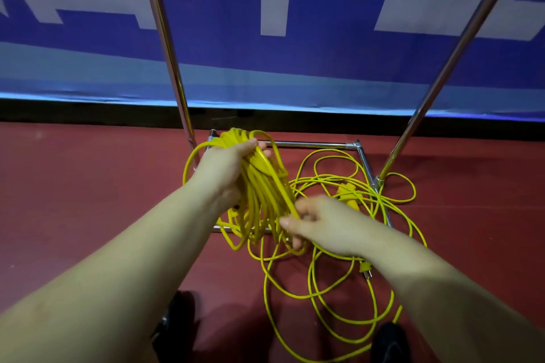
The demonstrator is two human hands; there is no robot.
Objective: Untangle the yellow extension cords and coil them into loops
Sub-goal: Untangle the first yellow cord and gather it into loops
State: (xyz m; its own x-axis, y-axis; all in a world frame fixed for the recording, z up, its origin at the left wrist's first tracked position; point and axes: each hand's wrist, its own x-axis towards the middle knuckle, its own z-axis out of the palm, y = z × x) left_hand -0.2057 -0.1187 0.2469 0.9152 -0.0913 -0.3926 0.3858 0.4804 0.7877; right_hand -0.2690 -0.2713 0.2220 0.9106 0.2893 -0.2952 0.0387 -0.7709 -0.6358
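Yellow extension cords (339,259) fill the middle of the head camera's frame, one part gathered into a bundle of loops (262,186) and the rest sprawled in loose, overlapping curves on a dark red floor (88,186). The left hand (227,168) grips the bundle near its top, fingers curled over the strands, so the loops hang down from it in long narrow ovals of bright, smooth cable. The right hand (321,224), somewhat blurred, pinches a single strand just beside the lower part of the bundle, between thumb and fingers.

On the floor to the right, the slack cord crosses itself many times (which strand belongs to which cord cannot be told). A yellow socket block (349,194) lies among these curves, and a yellow plug (365,270) with metal prongs shows just under the right forearm.

The loose cord lies over and around the base of a chrome rack (312,144), whose two shiny poles rise out of the top of the frame. Behind it hangs a blue banner (224,47) bearing large pale block shapes, cut off by the frame and not readable as writing. No brand or label can be made out on the cords. Two dark shoes (389,342) show at the bottom edge.
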